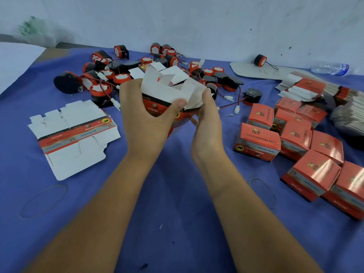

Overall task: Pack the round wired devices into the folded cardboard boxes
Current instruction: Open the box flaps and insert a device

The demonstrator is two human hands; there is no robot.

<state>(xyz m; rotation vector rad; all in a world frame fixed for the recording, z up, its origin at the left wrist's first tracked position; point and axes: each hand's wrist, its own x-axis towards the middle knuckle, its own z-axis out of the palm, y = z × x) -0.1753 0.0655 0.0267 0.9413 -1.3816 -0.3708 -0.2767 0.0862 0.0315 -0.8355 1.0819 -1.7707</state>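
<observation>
Below, blue cloth [177, 194], pale wall [197, 20] behind

Red-and-white boxes [258, 141], black-and-red devices [98, 91], blue cloth [177, 194].

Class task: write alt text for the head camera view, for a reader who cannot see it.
Two bare hands, left hand and right hand, hold a partly folded red and white cardboard box with its flaps open above a blue cloth. Behind lies a pile of round wired devices, a flat box blank lies at left, and closed red boxes are stacked at right.
</observation>
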